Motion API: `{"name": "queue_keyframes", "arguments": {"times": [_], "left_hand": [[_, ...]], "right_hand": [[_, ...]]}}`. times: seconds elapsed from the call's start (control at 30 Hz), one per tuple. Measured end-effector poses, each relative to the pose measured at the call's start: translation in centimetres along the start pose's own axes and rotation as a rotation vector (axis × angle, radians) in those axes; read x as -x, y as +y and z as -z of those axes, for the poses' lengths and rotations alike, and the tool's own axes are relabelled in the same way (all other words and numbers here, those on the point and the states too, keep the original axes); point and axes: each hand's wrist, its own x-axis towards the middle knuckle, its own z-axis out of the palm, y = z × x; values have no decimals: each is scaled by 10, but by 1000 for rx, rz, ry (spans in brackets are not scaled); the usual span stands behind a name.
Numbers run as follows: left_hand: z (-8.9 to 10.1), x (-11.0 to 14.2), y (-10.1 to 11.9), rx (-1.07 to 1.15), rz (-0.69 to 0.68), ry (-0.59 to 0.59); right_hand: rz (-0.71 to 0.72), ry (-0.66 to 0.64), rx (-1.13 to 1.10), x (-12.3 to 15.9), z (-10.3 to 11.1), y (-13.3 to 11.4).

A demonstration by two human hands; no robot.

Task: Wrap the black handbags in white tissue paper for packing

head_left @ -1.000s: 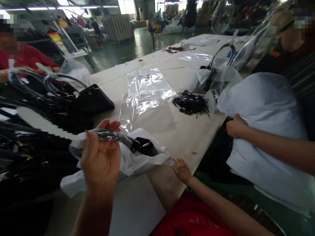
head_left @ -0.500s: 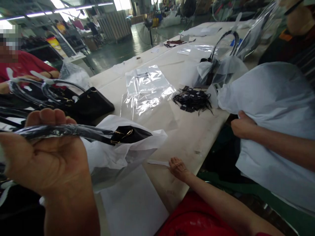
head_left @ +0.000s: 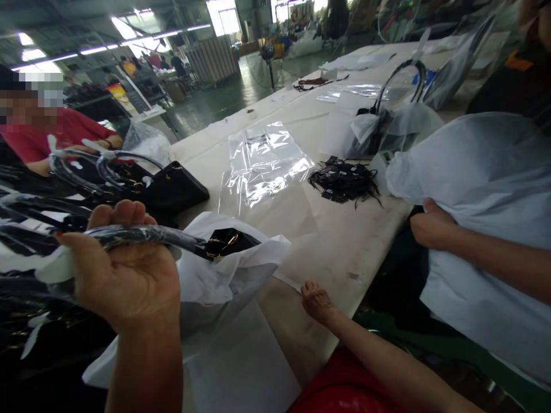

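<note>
My left hand (head_left: 124,275) is raised and closed around the plastic-wrapped black handles (head_left: 146,234) of a black handbag (head_left: 226,244). The handbag sits mostly inside a white dust bag (head_left: 215,275), with only its top and gold fittings showing. My right hand (head_left: 316,299) is low at the table's near edge and pinches the dust bag's serrated edge (head_left: 286,281). The dust bag rests on the cream table (head_left: 344,241).
Black handbags (head_left: 172,186) with wrapped handles are piled at the left. Clear plastic bags (head_left: 267,163) and a heap of black tags (head_left: 344,180) lie mid-table. A co-worker's hand (head_left: 433,226) at the right grips a large white dust bag (head_left: 477,172). Another person in red sits far left.
My left hand has lifted the handles up and toward the left, pulling the handbag deeper into the dust bag. My right hand stayed at the table edge on the bag's rim.
</note>
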Motion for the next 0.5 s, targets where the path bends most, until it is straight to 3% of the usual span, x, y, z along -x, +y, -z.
{"name": "queue_keyframes", "arguments": {"times": [0.23, 0.5], "left_hand": [[9, 18, -22, -40, 131, 62], [22, 48, -37, -174, 182, -122]], "right_hand": [[-2, -8, -20, -1, 4, 1], [-15, 72, 14, 2, 1, 1]]}}
